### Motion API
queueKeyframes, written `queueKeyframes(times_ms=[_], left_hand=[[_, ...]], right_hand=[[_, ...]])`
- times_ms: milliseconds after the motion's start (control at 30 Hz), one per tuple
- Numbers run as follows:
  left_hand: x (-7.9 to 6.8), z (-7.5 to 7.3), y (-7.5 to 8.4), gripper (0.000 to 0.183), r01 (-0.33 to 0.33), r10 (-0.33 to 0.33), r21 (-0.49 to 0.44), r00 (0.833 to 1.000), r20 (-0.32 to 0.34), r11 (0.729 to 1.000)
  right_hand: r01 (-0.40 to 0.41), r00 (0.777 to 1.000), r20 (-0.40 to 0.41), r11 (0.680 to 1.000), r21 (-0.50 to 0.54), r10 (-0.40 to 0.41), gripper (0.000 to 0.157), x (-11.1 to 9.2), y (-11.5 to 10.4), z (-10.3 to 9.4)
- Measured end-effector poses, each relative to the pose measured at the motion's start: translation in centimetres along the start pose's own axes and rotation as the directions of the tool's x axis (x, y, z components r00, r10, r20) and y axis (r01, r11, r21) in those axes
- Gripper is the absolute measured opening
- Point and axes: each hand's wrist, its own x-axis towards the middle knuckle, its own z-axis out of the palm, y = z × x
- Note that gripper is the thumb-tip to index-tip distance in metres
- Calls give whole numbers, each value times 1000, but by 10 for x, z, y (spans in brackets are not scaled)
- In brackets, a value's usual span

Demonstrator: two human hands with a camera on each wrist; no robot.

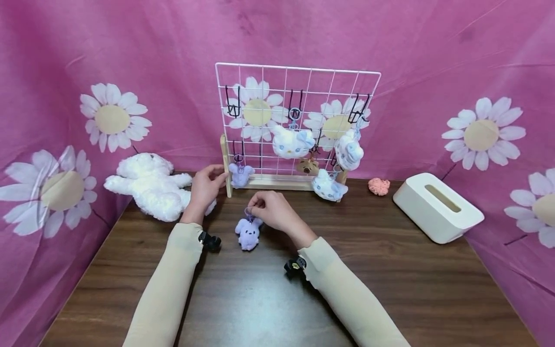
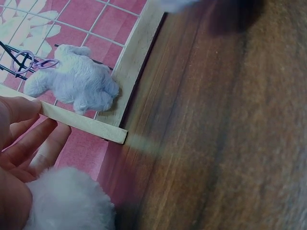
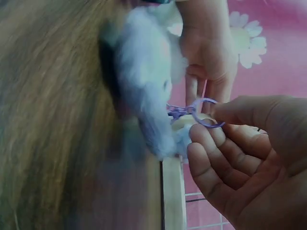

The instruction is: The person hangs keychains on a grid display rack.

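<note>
My right hand (image 1: 275, 209) pinches the purple ring (image 3: 207, 125) of a lavender plush keychain (image 1: 248, 234), a small animal with round ears and a dotted face. The plush dangles from it in front of the rack and is blurred in the right wrist view. My left hand (image 1: 205, 185) holds the left wooden post (image 2: 84, 120) of the white wire grid rack (image 1: 299, 69), thumb on one side and fingers behind. Just right of that post, a second lavender plush keychain (image 2: 79, 79) hangs by its ring on a black hook (image 2: 17, 60).
White cat plush keychains (image 1: 288, 143) and a brown plush (image 1: 308, 166) hang on the rack's hooks. Left of it lies a fluffy white plush toy (image 1: 151, 185). To the right are a coral-coloured fuzzy lump (image 1: 379, 186) and a white tissue box (image 1: 433, 212). A pink flowered cloth hangs behind.
</note>
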Motion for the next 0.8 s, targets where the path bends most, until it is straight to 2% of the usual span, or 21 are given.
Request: queueKeyframes(times_ms=[133, 267, 467, 800], left_hand=[[0, 0, 2, 35, 5, -5, -5, 1000, 11, 1000], [-1, -1, 2, 35, 16, -16, -21, 1000, 7, 1000], [-4, -1, 2, 35, 10, -10, -22, 1000, 1, 1000], [-4, 1, 2, 35, 2, -2, -17, 1000, 1, 1000]], right_hand=[[-7, 1000, -21, 998, 57, 8, 9, -3, -8, -6], [34, 999, -13, 995, 89, -32, 9, -3, -17, -14], [95, 995, -25, 991, 96, -93, 7, 0, -31, -30], [127, 990, -72, 988, 90, -120, 5, 6, -52, -56]])
